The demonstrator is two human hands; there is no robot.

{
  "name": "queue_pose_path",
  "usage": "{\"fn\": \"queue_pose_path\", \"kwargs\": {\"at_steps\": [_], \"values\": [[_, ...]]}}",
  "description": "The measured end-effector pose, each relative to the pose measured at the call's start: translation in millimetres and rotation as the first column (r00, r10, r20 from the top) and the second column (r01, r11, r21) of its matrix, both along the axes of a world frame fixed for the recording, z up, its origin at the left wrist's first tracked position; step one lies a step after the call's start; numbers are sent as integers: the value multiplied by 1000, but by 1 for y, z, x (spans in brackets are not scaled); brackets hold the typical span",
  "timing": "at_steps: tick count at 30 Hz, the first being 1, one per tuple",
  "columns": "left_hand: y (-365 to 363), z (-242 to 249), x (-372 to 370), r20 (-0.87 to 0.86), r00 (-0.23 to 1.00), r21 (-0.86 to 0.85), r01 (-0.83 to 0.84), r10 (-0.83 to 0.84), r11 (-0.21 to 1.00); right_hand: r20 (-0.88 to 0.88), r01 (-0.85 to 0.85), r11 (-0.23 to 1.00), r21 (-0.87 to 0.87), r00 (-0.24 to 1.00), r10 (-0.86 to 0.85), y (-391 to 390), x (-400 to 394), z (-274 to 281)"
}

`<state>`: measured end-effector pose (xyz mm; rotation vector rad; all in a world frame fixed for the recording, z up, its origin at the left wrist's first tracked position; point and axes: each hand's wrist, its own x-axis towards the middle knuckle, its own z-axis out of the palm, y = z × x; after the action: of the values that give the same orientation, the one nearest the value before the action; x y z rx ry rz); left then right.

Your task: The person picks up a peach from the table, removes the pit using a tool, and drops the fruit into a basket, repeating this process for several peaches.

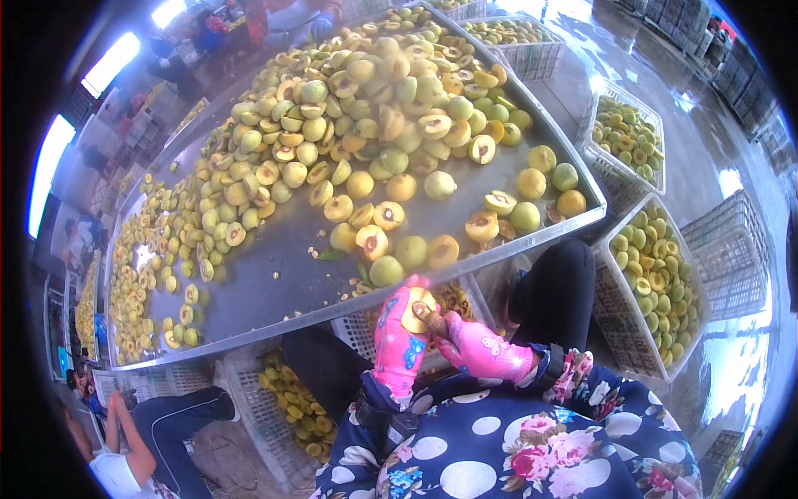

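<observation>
My left hand [395, 343], in a pink patterned glove, is closed around a halved peach [414, 311] with its cut face turned toward me. My right hand [489, 351], in a matching glove, grips a small brown pitting tool [432, 321]. The tip of that tool rests at the middle of the cut face; its exact shape is hard to make out. Both hands are just below the near edge of a metal table [274, 279]. Heaped on the table are green-yellow peach halves [291, 141], some with pits showing. Below my hands, a crate [353, 333] holds brownish pieces.
Crates of peach halves stand to the right, including a near crate [619, 320] and a farther crate [586, 154]. An empty-looking stacked crate [723, 258] is beside them. At lower left, another person [137, 449] sits near a crate [249, 407]. The table's raised metal rim [499, 249] runs ahead.
</observation>
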<state>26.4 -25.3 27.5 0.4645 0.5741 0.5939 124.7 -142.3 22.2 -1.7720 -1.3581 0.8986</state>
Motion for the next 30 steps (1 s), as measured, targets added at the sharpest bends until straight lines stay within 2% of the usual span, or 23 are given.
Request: {"fn": "queue_pose_path", "kwargs": {"at_steps": [2, 4, 5, 7, 9, 11, 13, 16, 19, 22, 28, 30], "values": [[-1, -1, 0, -18, 999, -44, -28, 28, 999, -45, -22, 1000, -9, 999, 21, 1, 0, 4], [-3, 0, 4, -53, 995, -67, -86, 82, 994, 89, -37, 996, 85, 996, 29, 2, -2, 6], [-3, 0, 5, -91, 992, -26, -89, 86, 996, 165, -50, 989, 140, 986, 26, 4, -2, 7], [-4, 1, 6, -167, 981, 56, -91, 99, 994, 493, -161, 982, 99, 865, 92, 2, -1, -15], [-5, 5, 10, -170, 974, 84, -138, 150, 987, 465, -201, 979, 35, 870, 162, 5, 2, -29], [-6, 2, 10, -171, 968, 126, -164, 184, 978, 610, -210, 967, 146, 788, 80, 4, -2, -35], [-6, 2, 9, -177, 967, 114, -166, 184, 980, 568, -220, 957, 188, 819, 76, 7, -2, -36], [-8, 6, 7, -199, 961, 114, -170, 191, 979, 222, -194, 973, 125, 961, 163, 10, -4, -22], [-9, 2, 5, -202, 956, 155, -182, 212, 971, 178, -123, 992, -39, 976, 128, 9, 0, 1], [-6, -5, 4, -182, 954, 184, -205, 238, 961, 386, -261, 963, -71, 883, 267, 20, -3, -23], [-6, -1, 2, -181, 948, 129, -242, 263, 962, -4, -125, 992, 15, 992, 125, 18, -4, 8], [0, -7, -2, -158, 962, 80, -213, 223, 974, 36, -134, 991, -6, 990, 135, 19, 0, 4]]}}
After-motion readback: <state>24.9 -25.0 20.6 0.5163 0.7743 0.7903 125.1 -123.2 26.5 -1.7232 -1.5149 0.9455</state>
